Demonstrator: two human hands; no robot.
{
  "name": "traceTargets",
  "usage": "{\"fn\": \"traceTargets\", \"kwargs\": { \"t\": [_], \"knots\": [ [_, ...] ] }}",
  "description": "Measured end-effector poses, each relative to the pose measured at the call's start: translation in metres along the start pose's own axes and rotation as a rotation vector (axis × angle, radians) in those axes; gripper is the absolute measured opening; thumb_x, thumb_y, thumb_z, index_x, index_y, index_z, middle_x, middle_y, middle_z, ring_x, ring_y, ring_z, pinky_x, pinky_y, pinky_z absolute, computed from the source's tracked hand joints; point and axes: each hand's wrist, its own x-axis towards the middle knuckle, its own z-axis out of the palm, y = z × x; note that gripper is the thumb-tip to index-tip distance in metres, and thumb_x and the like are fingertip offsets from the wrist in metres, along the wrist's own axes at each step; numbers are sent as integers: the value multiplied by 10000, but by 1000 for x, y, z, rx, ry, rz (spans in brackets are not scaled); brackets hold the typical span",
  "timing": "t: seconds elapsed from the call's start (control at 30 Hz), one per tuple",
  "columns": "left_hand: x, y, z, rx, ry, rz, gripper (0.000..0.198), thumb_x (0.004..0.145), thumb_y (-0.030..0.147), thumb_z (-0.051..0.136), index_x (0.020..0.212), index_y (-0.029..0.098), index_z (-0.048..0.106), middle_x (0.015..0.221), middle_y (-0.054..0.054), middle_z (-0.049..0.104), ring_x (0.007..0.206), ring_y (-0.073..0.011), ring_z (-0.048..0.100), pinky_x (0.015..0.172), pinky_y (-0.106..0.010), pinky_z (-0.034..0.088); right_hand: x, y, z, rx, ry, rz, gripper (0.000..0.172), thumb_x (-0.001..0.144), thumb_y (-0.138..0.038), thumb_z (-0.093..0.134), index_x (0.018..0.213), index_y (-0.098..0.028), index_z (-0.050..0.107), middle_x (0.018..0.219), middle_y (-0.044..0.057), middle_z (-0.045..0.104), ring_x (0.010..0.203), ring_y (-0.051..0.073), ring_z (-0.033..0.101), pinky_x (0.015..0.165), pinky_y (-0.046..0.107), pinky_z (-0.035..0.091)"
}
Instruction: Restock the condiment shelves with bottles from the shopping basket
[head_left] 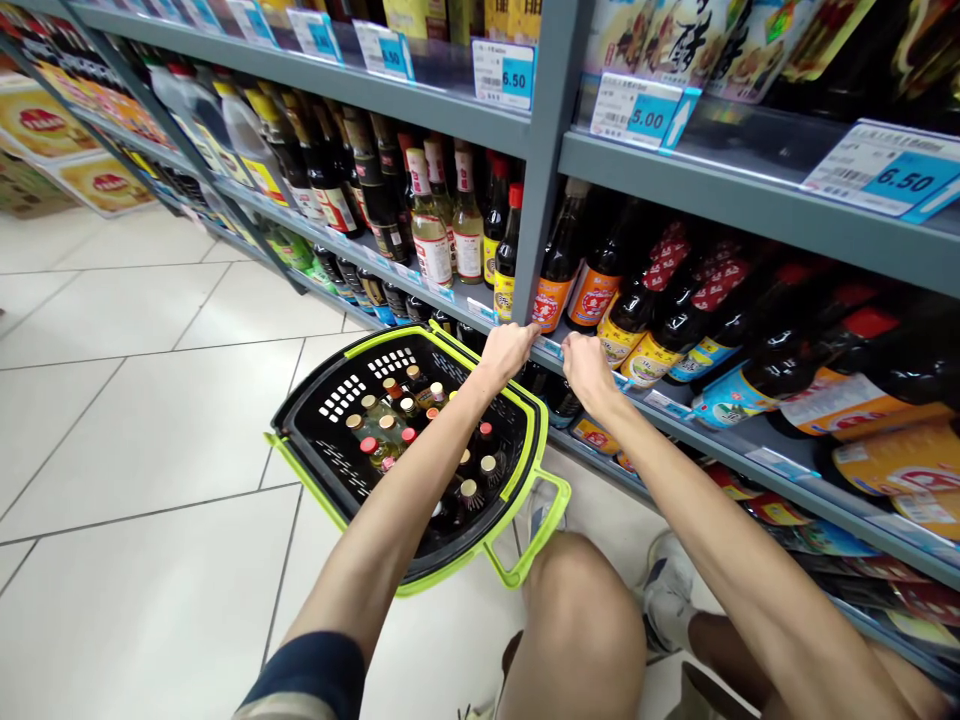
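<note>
The left hand point(510, 352) and right hand point(587, 370) reach side by side to the front lip of a grey metal supermarket shelf point(750, 462), their fingers dropping out of sight at the lip. Neither grip can be read: both look curled, but from this view I cannot tell whether either is clenched on something, resting on the lip, or released.

Around the hands stand dark glass sauce bottles point(660, 340), running from about 11 o'clock to 3 o'clock off the right hand. At the left hand's 12 o'clock is a red-capped bottle with a yellow label point(506, 265). Full glass like this would likely feel heavy, stiff and smooth, and could break if dropped, so the body is a surer place to take hold than the cap.

At about 8 o'clock from the hands, a black plastic shopping basket with a lime-green rim point(535, 430) sits on the tiled floor point(150, 420). It holds small capped bottles point(386, 430), which look light enough to pinch at the neck. The basket looks stiff and should carry best by its lime-green handle point(525, 545).
</note>
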Motion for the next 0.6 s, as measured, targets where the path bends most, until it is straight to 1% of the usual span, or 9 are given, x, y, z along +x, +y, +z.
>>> {"fn": "traceTargets", "kwargs": {
  "t": [0.1,0.17,0.23,0.3,0.33,0.4,0.47,0.53,0.6],
  "knots": [
    [0,-1,2,-4,11,-20,398,1079,299,392,1302,220,712,1006,-171,775,987,-319,735,841,-369,491,-1,0,-2,1,-1,1,319,1044,-160,419,1147,-118,718,1048,188,768,969,292,711,899,395,546],
    [0,-1,3,-12,20,-29,400,1080,297,392,1292,219,722,1008,-171,778,986,-316,736,849,-369,493,-1,-1,-4,1,-15,7,324,1043,-170,422,1147,-107,722,1045,200,766,961,302,715,892,406,550],
    [-1,0,4,-53,42,-41,401,1087,333,398,1274,219,733,1022,-168,783,975,-311,741,849,-364,500,0,-3,-5,10,-16,7,305,1029,-186,467,1153,-85,727,1064,225,762,981,325,719,908,424,553],
    [-4,3,6,-127,86,-81,400,1086,386,429,1288,217,730,1037,-162,790,978,-307,747,852,-356,509,4,-6,-5,71,32,5,330,1006,-212,530,1239,-54,704,1127,247,757,1043,345,719,961,439,552],
    [-5,5,7,-173,114,-112,407,1082,406,450,1320,213,716,1031,-158,793,982,-304,749,856,-351,512,6,-8,-4,127,69,7,380,996,-219,550,1310,-43,670,1167,250,753,1075,346,718,984,439,551],
    [-9,12,11,-256,163,-178,445,1072,408,481,1422,197,657,979,-141,800,984,-292,755,863,-338,517,14,-13,-1,264,125,19,469,987,-209,544,1422,-42,598,1221,239,751,1104,333,725,1003,429,558],
    [-11,20,15,-341,191,-221,500,1064,367,491,1517,173,575,893,-114,797,961,-273,761,853,-322,519,21,-20,1,363,134,37,482,982,-173,504,1443,-60,587,1219,216,763,1100,317,738,1006,418,565],
    [-13,29,18,-451,202,-230,537,1048,318,501,1559,152,525,801,-81,782,899,-254,760,826,-310,522,25,-26,2,405,125,53,478,974,-149,481,1429,-67,604,1217,206,771,1126,315,735,1036,419,553],
    [-18,37,19,-590,218,-215,554,1029,289,517,1561,132,519,691,-39,744,783,-233,739,791,-303,524,22,-30,1,417,131,79,505,965,-142,481,1452,-49,578,1280,217,750,1203,318,709,1094,434,522]
  ]
}}
